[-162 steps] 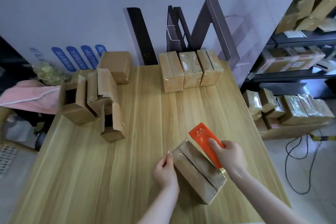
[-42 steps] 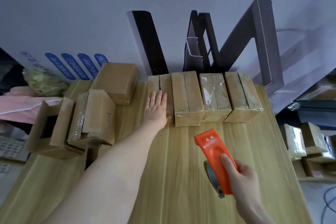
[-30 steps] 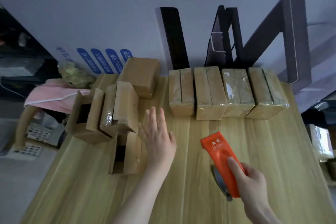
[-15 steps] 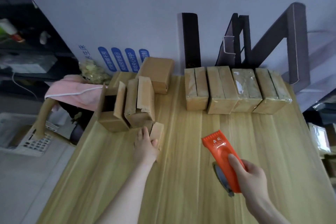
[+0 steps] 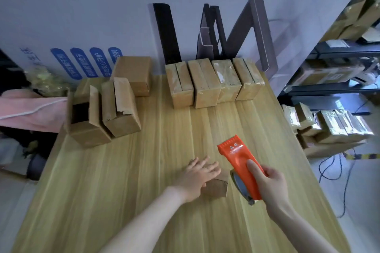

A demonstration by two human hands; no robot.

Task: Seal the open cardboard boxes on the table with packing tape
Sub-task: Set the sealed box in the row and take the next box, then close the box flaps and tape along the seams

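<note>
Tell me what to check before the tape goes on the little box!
1. The left hand rests on the small box: ok.
2. The right hand grips the orange tape dispenser: ok.
3. Box flaps shut flat: cannot tell, the hand covers them.
4. Dispenser set on the box: not ok, it is held beside it.
5. Loose tape end ready: cannot tell.

left hand (image 5: 196,176) on box (image 5: 216,189), right hand (image 5: 272,186) holding tape dispenser (image 5: 238,159)
</note>
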